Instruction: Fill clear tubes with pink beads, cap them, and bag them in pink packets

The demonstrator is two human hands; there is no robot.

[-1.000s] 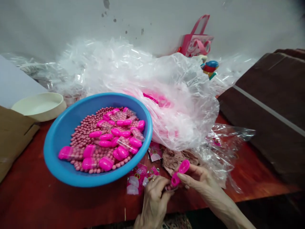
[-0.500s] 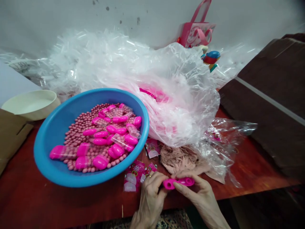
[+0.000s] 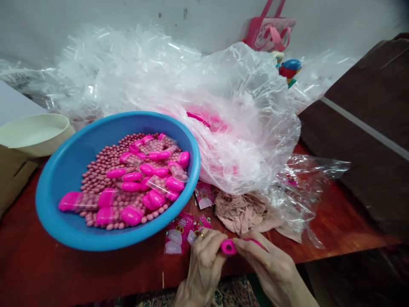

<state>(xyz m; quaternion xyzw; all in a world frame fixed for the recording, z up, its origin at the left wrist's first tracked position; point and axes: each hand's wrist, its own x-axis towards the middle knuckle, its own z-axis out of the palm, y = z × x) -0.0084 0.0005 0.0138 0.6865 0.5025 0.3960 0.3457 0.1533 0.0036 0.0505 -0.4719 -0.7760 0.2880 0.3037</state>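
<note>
At the front edge of the table, both my hands are closed on one pink plastic piece [image 3: 228, 247] with a round hole at its left end. My left hand [image 3: 204, 260], wearing a ring, pinches that left end. Fingers of my right hand [image 3: 266, 260] cover most of the rest. To the left stands a blue basin [image 3: 118, 242] holding small pinkish beads [image 3: 96, 170] and several clear tubes with pink caps [image 3: 131, 215]. Printed pink cards [image 3: 179, 234] lie just beyond my left hand, and a crumpled beige cloth [image 3: 239, 209] beyond my right.
A large clear plastic bag [image 3: 249, 149] with pink pieces inside fills the middle back. Clear tubes [image 3: 105, 64] are heaped along the wall. A brown carton [image 3: 361, 128] stands at right, a cream dish [image 3: 38, 132] at left. A pink bag [image 3: 271, 34] sits at the back.
My right fingers have closed further over the pink piece, hiding more of its right part. The view has shifted slightly, and my left hand keeps its grip.
</note>
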